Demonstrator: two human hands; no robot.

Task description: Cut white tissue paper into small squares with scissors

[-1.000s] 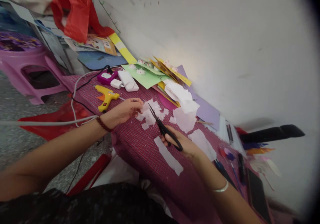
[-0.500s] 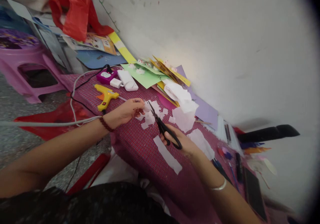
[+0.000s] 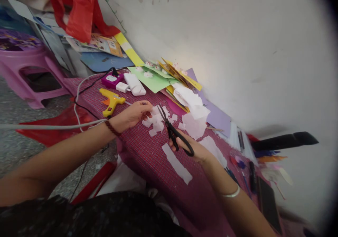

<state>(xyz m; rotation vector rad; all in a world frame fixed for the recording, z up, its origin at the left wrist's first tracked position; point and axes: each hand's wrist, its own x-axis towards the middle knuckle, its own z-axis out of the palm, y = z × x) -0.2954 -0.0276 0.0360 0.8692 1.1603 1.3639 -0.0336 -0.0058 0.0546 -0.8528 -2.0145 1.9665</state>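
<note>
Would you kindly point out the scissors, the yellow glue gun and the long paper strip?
Scissors [image 3: 171,129]: head view, black section between blades and finger loops.
Yellow glue gun [image 3: 113,100]: head view, middle of its body.
Long paper strip [image 3: 176,163]: head view, midway along it.

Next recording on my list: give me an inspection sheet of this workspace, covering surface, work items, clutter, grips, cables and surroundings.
Surface: red checked tablecloth, partly covered.
Work items: black scissors; small white scraps; a loose white strip.
Clutter: yellow glue gun, green card, purple sheet.
Grips: right hand holds the scissors; left hand is beside the scraps, whether pinching one is unclear.
Cables: pale cable crossing at left; black plug at a purple block.
Surroundings: pale wall, pink stool, red bag.
</note>
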